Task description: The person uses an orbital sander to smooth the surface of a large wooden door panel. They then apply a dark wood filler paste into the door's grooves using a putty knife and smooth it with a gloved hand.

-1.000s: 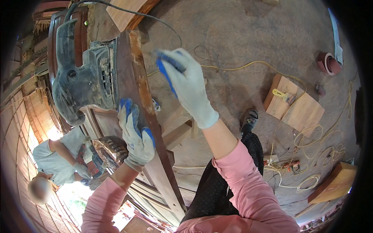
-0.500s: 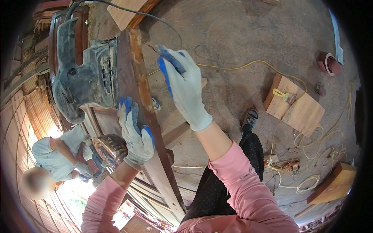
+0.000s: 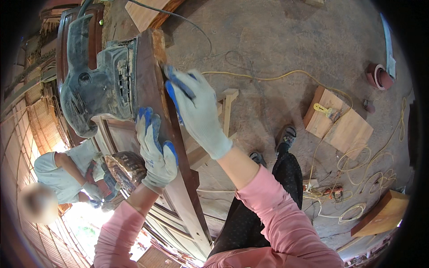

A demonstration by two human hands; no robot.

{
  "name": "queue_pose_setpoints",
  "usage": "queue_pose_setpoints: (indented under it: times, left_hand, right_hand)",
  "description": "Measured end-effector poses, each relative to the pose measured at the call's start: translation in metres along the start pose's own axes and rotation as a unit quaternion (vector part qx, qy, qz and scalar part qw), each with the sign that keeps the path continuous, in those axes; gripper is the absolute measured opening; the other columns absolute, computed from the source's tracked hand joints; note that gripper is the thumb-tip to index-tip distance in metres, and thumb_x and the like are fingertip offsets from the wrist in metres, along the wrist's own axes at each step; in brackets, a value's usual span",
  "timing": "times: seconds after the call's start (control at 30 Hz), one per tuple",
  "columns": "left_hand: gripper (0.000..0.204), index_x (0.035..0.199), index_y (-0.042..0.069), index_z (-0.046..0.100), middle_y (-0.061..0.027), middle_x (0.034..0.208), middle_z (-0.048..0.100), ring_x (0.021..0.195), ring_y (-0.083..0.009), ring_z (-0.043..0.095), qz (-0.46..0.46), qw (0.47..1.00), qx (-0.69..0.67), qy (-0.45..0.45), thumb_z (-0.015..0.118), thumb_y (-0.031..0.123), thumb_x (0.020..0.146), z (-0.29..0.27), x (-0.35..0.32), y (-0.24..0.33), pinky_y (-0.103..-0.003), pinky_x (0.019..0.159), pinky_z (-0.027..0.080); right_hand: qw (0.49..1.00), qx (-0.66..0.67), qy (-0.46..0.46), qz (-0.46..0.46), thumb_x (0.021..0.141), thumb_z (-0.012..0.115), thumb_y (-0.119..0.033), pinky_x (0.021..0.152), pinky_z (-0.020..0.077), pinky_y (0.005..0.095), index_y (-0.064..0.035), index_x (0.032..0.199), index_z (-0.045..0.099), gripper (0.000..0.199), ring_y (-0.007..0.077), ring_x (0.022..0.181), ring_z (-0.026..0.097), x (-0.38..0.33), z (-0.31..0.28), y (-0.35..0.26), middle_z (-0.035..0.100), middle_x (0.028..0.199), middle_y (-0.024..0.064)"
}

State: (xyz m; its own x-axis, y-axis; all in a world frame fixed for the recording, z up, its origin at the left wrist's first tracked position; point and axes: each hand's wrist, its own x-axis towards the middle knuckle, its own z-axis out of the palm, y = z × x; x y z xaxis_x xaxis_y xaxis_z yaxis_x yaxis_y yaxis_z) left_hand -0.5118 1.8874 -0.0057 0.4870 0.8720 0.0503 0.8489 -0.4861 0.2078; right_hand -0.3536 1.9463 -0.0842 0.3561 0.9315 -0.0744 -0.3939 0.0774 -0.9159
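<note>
My left hand [image 3: 157, 154], in a white glove with blue fingertips, lies open with its fingers stretched along the brown wooden panel [image 3: 149, 85]. In the same kind of glove, my right hand [image 3: 196, 105] is closed in a pinch at the panel's right edge. Whatever its fingers hold is too small or hidden to name. The edge has a paler, rough strip [image 3: 158, 47] near its far end. A dusty grey-green power sander [image 3: 100, 87] with a loop handle rests on the panel, left of my hands.
At left, a co-worker [image 3: 67, 172] bends over a red tool. A brown rounded object [image 3: 127, 169] sits by my left wrist. A wooden block [image 3: 337, 120] with a yellow-handled brush [image 3: 324, 108], tangled cords [image 3: 371, 174], a sanding belt roll [image 3: 379, 76] and a wooden trestle [image 3: 227, 107] are on the floor.
My right hand has moved left and slightly down, from beside the panel onto its edge. My left hand has stayed in place. The co-worker has shifted slightly.
</note>
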Motion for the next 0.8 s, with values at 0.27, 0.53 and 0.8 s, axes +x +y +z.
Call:
queue_pose_setpoints:
  times: [0.27,0.53,0.8]
  left_hand:
    - [0.058,0.15,-0.005,0.038,-0.0293,0.156,0.038,0.144,-0.0512,0.035,-0.005,1.0,-0.016,0.013,0.047,0.021,0.099,0.001,0.001,0.003,-0.059,0.12,0.026]
    - [0.059,0.148,-0.004,0.043,-0.0268,0.155,0.041,0.145,-0.0489,0.035,-0.006,1.0,-0.004,0.021,0.052,0.016,0.093,-0.002,0.008,0.009,-0.058,0.121,0.025]
    - [0.054,0.14,0.002,0.053,-0.0201,0.155,0.044,0.148,-0.0408,0.035,-0.088,0.996,0.014,0.006,0.057,0.017,0.088,-0.012,0.005,0.02,-0.054,0.124,0.026]
  right_hand:
    - [0.993,0.098,0.047,0.042,0.095,0.066,-0.007,0.072,0.0477,0.0312,0.0026,0.118,0.07,0.025,0.022,0.078,0.061,0.033,0.004,0.001,0.061,0.089,0.0137]
    - [0.977,0.1,-0.07,0.177,0.099,0.064,-0.01,0.071,0.0471,0.0229,-0.0004,0.127,0.069,0.03,0.01,0.085,0.061,-0.03,-0.049,-0.032,0.068,0.102,0.0039]
    - [0.939,-0.03,0.064,0.336,0.103,0.06,-0.02,0.057,0.0392,0.02,-0.0063,0.128,0.071,0.031,0.0012,0.066,0.046,-0.139,-0.207,-0.056,0.054,0.082,-0.0083]
